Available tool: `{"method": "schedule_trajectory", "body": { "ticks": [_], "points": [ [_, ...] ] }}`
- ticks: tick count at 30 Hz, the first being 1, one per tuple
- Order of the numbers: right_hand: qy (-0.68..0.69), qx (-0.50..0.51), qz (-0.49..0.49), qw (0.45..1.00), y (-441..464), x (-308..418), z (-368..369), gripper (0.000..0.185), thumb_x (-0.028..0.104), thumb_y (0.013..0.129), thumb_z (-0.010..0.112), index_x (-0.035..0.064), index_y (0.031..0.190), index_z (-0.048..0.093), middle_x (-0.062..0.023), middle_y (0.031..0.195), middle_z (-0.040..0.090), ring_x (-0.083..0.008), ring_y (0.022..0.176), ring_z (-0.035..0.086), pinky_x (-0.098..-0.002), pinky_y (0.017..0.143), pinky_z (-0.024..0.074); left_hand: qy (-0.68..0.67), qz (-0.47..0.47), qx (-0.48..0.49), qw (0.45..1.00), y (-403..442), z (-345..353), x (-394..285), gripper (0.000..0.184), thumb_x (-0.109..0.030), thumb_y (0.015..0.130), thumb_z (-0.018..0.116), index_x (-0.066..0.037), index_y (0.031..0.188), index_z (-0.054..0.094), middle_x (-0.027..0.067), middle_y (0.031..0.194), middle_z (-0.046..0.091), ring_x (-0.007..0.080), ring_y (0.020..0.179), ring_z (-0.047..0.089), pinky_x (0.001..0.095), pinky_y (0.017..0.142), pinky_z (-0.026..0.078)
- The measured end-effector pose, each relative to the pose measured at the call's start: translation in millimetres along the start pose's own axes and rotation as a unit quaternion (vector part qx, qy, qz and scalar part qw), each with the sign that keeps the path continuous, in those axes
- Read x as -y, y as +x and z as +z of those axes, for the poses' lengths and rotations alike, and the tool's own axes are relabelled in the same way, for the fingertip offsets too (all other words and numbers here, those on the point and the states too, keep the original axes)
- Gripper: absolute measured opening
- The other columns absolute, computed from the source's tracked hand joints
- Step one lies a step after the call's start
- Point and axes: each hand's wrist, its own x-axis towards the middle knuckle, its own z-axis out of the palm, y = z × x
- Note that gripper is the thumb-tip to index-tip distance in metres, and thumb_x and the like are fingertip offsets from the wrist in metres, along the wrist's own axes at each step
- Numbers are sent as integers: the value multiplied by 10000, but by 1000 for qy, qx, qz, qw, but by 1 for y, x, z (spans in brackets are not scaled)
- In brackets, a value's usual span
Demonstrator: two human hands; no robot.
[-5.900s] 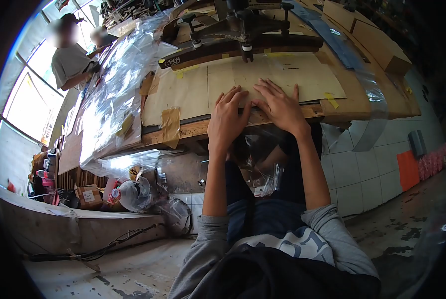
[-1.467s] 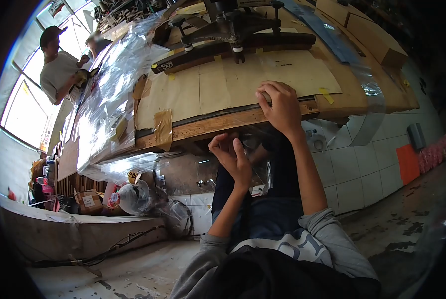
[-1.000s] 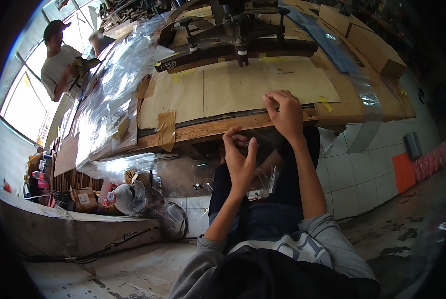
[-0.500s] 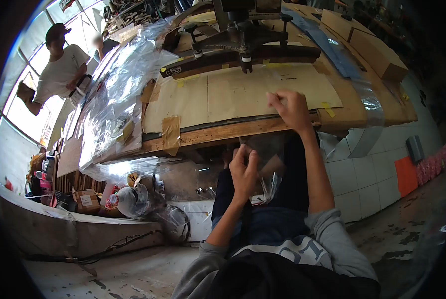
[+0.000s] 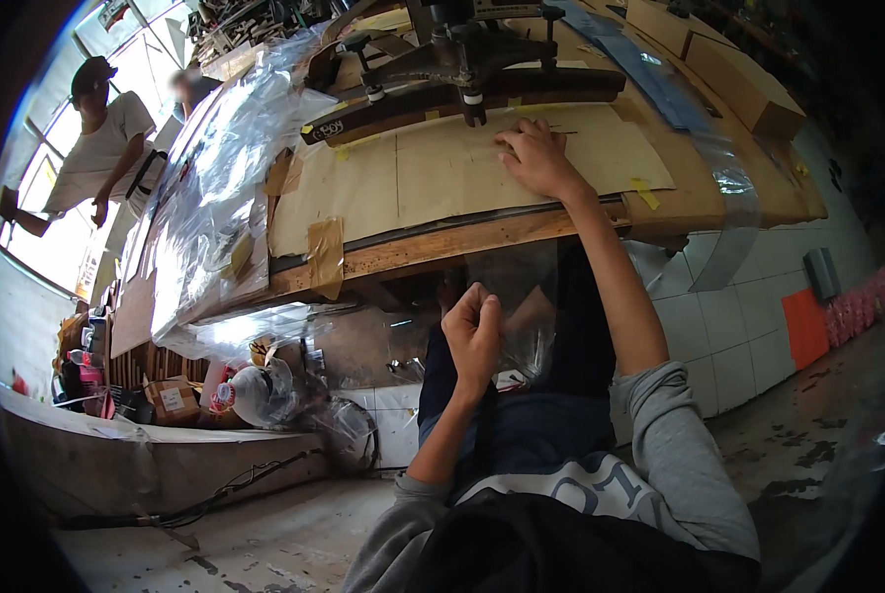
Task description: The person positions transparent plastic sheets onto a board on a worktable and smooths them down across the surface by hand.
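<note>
Right grip point(image 5: 534, 158) half-curled, pale sheet point(image 5: 442, 168) directly beneath.

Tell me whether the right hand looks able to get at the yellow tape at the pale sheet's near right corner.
Probably yes: the right hand is over the pale sheet, and no object visibly blocks its way sideways to the yellow tape.

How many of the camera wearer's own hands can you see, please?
2: the right hand is over the pale sheet, and the left hand is lower in view, short of the wooden edge. Both show clearly.
</note>
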Motion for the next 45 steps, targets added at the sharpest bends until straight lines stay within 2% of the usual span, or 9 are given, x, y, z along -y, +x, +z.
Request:
{"method": "schedule_trajectory", "body": {
  "ticks": [7, 10, 16, 19, 22, 23, 29, 37, 45],
  "points": [
    [-9, -87, -59, 994, -11, 7, -8, 117, 118, 813, 590, 85, 925, 601, -66, 1118, 559, -254, 1080, 509, -513, 883, 344, 13, 2, 10, 1000, 0, 4, 5, 286, -91, 924, 454, -79, 639, 422, -18, 532, 448, 29, 432, 375, 191, 394, 285],
    [36, -134, -128, 982, -21, 11, -13, 170, 100, 811, 584, 102, 980, 593, -60, 980, 567, -248, 951, 549, -443, 861, 363, -6, -12, 15, 1000, -1, 6, -2, 291, -99, 934, 458, -76, 646, 431, -15, 537, 453, 28, 437, 381, 190, 402, 290],
    [-99, -57, -82, 990, -77, 36, -23, 362, 270, 874, 582, 105, 1196, 559, -77, 1196, 579, -242, 1119, 525, -475, 938, 369, -1, -28, 15, 999, -1, 3, -1, 294, -138, 960, 469, -70, 675, 455, -5, 562, 487, 30, 455, 408, 185, 418, 323],
    [-85, -69, -66, 992, -71, 39, -13, 318, 304, 892, 568, 105, 1140, 579, -77, 1235, 571, -231, 1180, 509, -547, 1007, 324, -20, -32, -1, 999, 2, 6, -5, 278, -114, 929, 551, -44, 677, 458, -4, 538, 500, 41, 457, 455, 203, 429, 345],
    [-58, -37, -76, 995, -37, 23, -1, 388, 335, 909, 530, 111, 1225, 546, -80, 1280, 536, -249, 1180, 502, -523, 993, 352, 33, 11, 4, 999, 19, 9, -20, 157, -143, 954, 532, -40, 847, 482, 15, 607, 535, 57, 519, 522, 198, 455, 400],
    [-69, -7, -74, 995, -24, 20, -2, 383, 336, 914, 517, 115, 1225, 546, -84, 1272, 542, -250, 1178, 506, -523, 987, 359, 56, 37, 22, 997, 28, 6, -18, 163, -108, 932, 563, -7, 1028, 479, 57, 681, 597, 77, 560, 576, 210, 494, 454],
    [-111, 59, -26, 992, 24, 17, -5, 363, 323, 932, 465, 128, 1225, 553, -110, 1154, 616, -278, 1083, 577, -534, 923, 409, 240, 143, 93, 956, 70, -1, -51, 433, -56, 886, 599, -24, 1286, 437, 96, 830, 659, 101, 693, 632, 221, 582, 526],
    [-61, 11, -24, 998, 37, 2, 18, 310, 325, 944, 436, 118, 1058, 635, -101, 960, 676, -290, 966, 632, -553, 906, 387, 226, 20, 195, 954, 95, -16, -57, 326, -88, 866, 628, -4, 1175, 570, 69, 894, 656, 113, 801, 640, 250, 609, 554],
    [-10, -97, -40, 994, 26, 3, 5, 291, 323, 881, 558, 60, 876, 684, -108, 868, 679, -287, 841, 642, -513, 859, 405, 258, 64, 182, 947, 119, -29, -43, 313, -104, 808, 677, -12, 1103, 629, 97, 822, 681, 147, 744, 660, 263, 653, 508]
  ]
}}
